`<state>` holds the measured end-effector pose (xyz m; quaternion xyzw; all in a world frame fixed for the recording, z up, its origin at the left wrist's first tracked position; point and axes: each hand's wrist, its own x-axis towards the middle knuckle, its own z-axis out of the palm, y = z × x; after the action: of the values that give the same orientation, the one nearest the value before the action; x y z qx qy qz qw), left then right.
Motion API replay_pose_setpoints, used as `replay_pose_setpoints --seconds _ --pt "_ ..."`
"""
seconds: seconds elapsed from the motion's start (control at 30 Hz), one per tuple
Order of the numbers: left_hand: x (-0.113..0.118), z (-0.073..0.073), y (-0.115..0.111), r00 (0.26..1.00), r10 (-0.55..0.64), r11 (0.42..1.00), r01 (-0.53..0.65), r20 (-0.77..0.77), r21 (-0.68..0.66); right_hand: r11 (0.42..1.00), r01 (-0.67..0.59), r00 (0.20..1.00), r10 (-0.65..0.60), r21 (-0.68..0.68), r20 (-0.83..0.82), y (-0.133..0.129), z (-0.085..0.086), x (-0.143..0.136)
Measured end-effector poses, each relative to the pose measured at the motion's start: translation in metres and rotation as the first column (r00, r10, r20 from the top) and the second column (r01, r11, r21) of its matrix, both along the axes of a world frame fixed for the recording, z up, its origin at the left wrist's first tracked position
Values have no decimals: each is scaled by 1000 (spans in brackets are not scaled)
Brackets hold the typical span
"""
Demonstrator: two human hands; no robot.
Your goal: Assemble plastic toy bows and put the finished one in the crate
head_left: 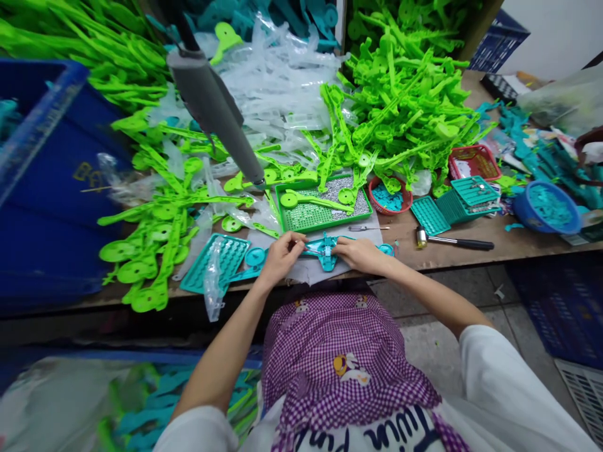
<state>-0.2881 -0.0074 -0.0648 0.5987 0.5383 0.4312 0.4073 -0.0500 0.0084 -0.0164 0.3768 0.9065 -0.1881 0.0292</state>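
A teal plastic part [326,262] with a broad middle and long arms lies on a pale sheet [306,271] at the table's front edge. My left hand [284,253] is at the part's left arm, thumb and fingertips pinched together; whatever is between them is too small to make out. Across from it, my right hand [358,253] has its fingers closed on the right side of the teal part, close to its middle. Just behind my hands is a green tray [301,218] with small metal pieces and a lime-green plastic arm [315,202] lying across it.
A grey electric screwdriver [217,113] hangs above the tray. Lime-green parts [400,94] and clear plastic parts [273,75] are heaped behind. A hammer [452,240], a thin screwdriver [370,228] and a red basket [390,196] lie rightward. A blue crate [56,188] stands left.
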Motion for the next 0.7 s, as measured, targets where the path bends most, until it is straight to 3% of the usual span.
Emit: replay_pose_setpoints --seconds 0.1,0.2,0.27,0.37,0.47,0.6,0.7 --pt "-1 -5 2 978 86 995 -77 189 -55 991 130 986 -133 -35 -96 1 1 -2" --pt "3 -2 1 950 178 984 -174 256 -39 982 188 979 -186 26 -81 -4 1 -8" --pt "4 6 -6 957 227 969 -240 183 56 974 189 981 -182 121 -70 -9 0 -11" --pt "-7 21 -27 935 339 901 -291 -105 322 964 172 985 -161 204 -70 -17 -8 -11" --pt "-33 25 -58 808 486 828 -303 -334 472 951 208 978 -197 230 -74 -24 -20 -6" --pt "-68 11 -91 617 655 752 -474 -436 458 914 280 960 -263 293 -97 -32 -30 -3" --pt "-74 3 -92 518 725 686 -595 -453 419 889 312 950 -287 334 -124 -38 -32 -2"
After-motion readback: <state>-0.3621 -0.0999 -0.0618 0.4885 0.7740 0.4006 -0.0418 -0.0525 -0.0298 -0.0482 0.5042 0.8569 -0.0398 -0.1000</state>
